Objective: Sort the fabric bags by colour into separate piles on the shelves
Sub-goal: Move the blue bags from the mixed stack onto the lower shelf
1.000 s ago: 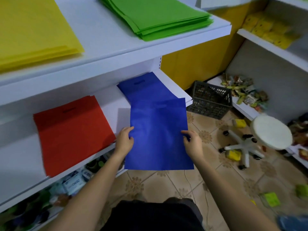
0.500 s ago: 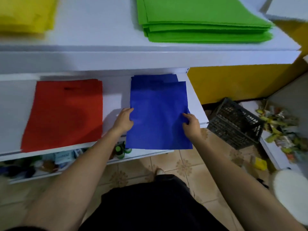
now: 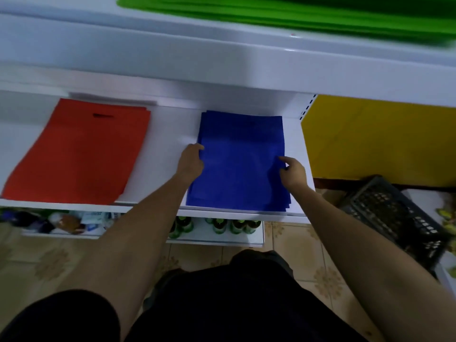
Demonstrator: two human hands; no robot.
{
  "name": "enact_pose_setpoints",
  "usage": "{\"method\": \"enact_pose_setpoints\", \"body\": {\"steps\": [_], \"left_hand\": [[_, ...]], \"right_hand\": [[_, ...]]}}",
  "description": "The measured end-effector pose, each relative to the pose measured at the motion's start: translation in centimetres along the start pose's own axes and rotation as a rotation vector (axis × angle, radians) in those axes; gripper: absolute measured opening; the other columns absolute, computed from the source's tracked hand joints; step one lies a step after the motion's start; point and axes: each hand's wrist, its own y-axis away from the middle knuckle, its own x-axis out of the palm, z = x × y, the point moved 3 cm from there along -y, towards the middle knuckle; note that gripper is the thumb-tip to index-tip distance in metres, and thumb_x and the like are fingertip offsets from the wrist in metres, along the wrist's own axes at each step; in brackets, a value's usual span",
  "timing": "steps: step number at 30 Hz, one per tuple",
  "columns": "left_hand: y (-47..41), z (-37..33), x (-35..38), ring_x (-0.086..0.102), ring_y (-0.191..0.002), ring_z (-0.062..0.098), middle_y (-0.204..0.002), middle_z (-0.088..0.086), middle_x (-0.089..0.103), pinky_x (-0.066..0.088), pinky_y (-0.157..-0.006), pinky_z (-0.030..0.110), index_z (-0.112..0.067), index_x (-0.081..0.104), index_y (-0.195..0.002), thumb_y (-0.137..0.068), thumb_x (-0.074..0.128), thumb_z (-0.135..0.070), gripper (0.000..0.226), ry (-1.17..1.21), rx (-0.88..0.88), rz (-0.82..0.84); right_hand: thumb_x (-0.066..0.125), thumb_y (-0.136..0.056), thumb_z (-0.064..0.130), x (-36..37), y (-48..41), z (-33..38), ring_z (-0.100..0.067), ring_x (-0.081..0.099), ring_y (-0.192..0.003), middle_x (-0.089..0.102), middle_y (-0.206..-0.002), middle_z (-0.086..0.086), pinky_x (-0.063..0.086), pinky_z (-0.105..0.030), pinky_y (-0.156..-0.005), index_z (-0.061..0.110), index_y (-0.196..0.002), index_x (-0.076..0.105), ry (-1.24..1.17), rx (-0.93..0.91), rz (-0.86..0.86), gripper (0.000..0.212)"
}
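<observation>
- On the middle shelf (image 3: 170, 134), toward its right end: blue pile (image 3: 240, 144), several bags deep going by the staggered edges at its near right corner.
- The top blue bag (image 3: 237, 183) lies flat on the blue pile, roughly square to it. My read: this placement is as good as done, only letting go or a last nudge left.
- Red pile (image 3: 79, 151) is left of the blue pile on the same shelf, well apart from it, bare shelf between.
- Green pile (image 3: 296, 13) sits on the top shelf (image 3: 172, 45), above the blue pile. Blurred, so no layer count.
- So three colours are separated in view. No unsorted bags are in frame, so I can't say how many are left.
- Left hand (image 3: 191, 161): at the left edge of the blue pile, fingers curled over the edge of the top bag, gripping it by the look. Thumb not visible.
- Right hand (image 3: 293, 172): at the right edge of the blue pile, index finger stretched out and lying on the fabric, other fingers curled by the edge. Can't tell whether it pinches the bag or only touches it.
- Neither hand carries anything else.
- Below the blue pile: green bottles (image 3: 222, 225) on a lower shelf. To its lower right: dark plastic crate (image 3: 394, 223) on the floor.
</observation>
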Motion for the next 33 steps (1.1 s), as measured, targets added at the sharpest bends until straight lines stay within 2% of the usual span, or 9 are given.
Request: {"method": "enact_pose_setpoints", "body": {"steps": [3, 7, 11, 15, 17, 22, 25, 28, 33], "left_hand": [[0.2, 0.3, 0.8, 0.04, -0.126, 0.031, -0.141, 0.019, 0.037, 0.028, -0.102, 0.025, 0.001, 0.039, -0.135, -0.09, 0.048, 0.001, 0.045, -0.019, -0.033, 0.002], [1.4, 0.1, 0.4, 0.038, -0.128, 0.03, -0.142, 0.017, 0.037, 0.028, -0.105, 0.03, -0.002, 0.039, -0.136, -0.092, 0.047, -0.006, 0.045, -0.01, -0.045, -0.05], [4.7, 0.2, -0.9, 0.038, -0.126, 0.029, -0.14, 0.014, 0.041, 0.03, -0.103, 0.03, -0.005, 0.041, -0.135, -0.093, 0.045, -0.009, 0.042, 0.048, -0.087, -0.161], [10.1, 2.3, -3.3, 0.039, -0.126, 0.031, -0.137, 0.016, 0.045, 0.026, -0.103, 0.029, -0.003, 0.043, -0.132, -0.093, 0.048, -0.01, 0.04, 0.068, -0.135, -0.225], [12.5, 4.8, -5.4, 0.041, -0.124, 0.034, -0.134, 0.018, 0.047, 0.026, -0.103, 0.032, -0.001, 0.044, -0.131, -0.092, 0.049, -0.01, 0.04, 0.061, -0.168, -0.255], [18.2, 11.2, -12.3, 0.044, -0.119, 0.036, -0.129, 0.021, 0.049, 0.039, -0.097, 0.043, -0.001, 0.042, -0.133, -0.093, 0.048, -0.014, 0.043, 0.035, -0.279, -0.298], [22.4, 15.5, -17.1, 0.047, -0.116, 0.038, -0.13, 0.02, 0.05, 0.041, -0.095, 0.046, -0.003, 0.043, -0.133, -0.094, 0.047, -0.019, 0.043, 0.012, -0.335, -0.331], [26.3, 19.3, -22.4, 0.053, -0.108, 0.038, -0.116, 0.023, 0.057, 0.041, -0.087, 0.04, -0.001, 0.048, -0.127, -0.093, 0.049, -0.02, 0.04, -0.021, -0.374, -0.41], [32.5, 24.1, -30.0, 0.049, -0.119, 0.028, -0.132, 0.014, 0.052, 0.036, -0.097, 0.03, -0.008, 0.043, -0.136, -0.093, 0.053, -0.024, 0.047, -0.005, -0.419, -0.535]], "right_hand": [[0.039, -0.096, 0.004, 0.3, -0.9, -1.0, -0.031, 0.039, -0.13, 0.04, -0.144, -0.011, 0.035, -0.041, -0.106, 0.011, -0.136, 0.044, 0.069, -0.03, 0.078, 0.041], [0.043, -0.097, 0.014, 0.0, -0.5, -1.0, -0.033, 0.023, -0.137, 0.025, -0.152, -0.009, 0.026, -0.042, -0.11, 0.015, -0.137, 0.043, 0.207, -0.099, 0.061, 0.041], [0.045, -0.096, 0.013, 0.4, 1.7, 1.7, -0.034, 0.029, -0.131, 0.032, -0.148, -0.012, 0.026, -0.037, -0.107, 0.012, -0.136, 0.045, 0.231, -0.283, 0.087, 0.04], [0.047, -0.095, 0.015, 3.0, 5.3, 5.5, -0.035, 0.035, -0.126, 0.038, -0.144, -0.013, 0.024, -0.031, -0.102, 0.011, -0.135, 0.046, 0.327, -0.489, 0.21, 0.04], [0.047, -0.095, 0.015, 5.1, 7.4, 7.8, -0.035, 0.036, -0.124, 0.04, -0.142, -0.012, 0.027, -0.031, -0.101, 0.011, -0.135, 0.046, 0.334, -0.573, 0.281, 0.04], [0.053, -0.091, 0.012, 11.5, 13.7, 14.5, -0.037, 0.042, -0.118, 0.049, -0.134, -0.015, 0.031, -0.031, -0.099, 0.006, -0.13, 0.05, 0.306, -0.724, 0.405, 0.039], [0.051, -0.086, 0.021, 15.9, 18.1, 18.8, -0.038, 0.048, -0.113, 0.055, -0.127, -0.017, 0.036, -0.036, -0.095, 0.005, -0.125, 0.056, 0.285, -0.78, 0.481, 0.042], [0.048, -0.085, 0.027, 20.2, 22.7, 23.9, -0.035, 0.048, -0.115, 0.055, -0.127, -0.015, 0.033, -0.031, -0.095, 0.007, -0.127, 0.055, 0.262, -0.873, 0.532, 0.046], [0.056, -0.091, 0.014, 26.9, 29.9, 32.8, -0.033, 0.044, -0.12, 0.052, -0.131, -0.013, 0.026, -0.024, -0.097, 0.007, -0.13, 0.051, 0.176, -1.037, 0.542, 0.04]]}}
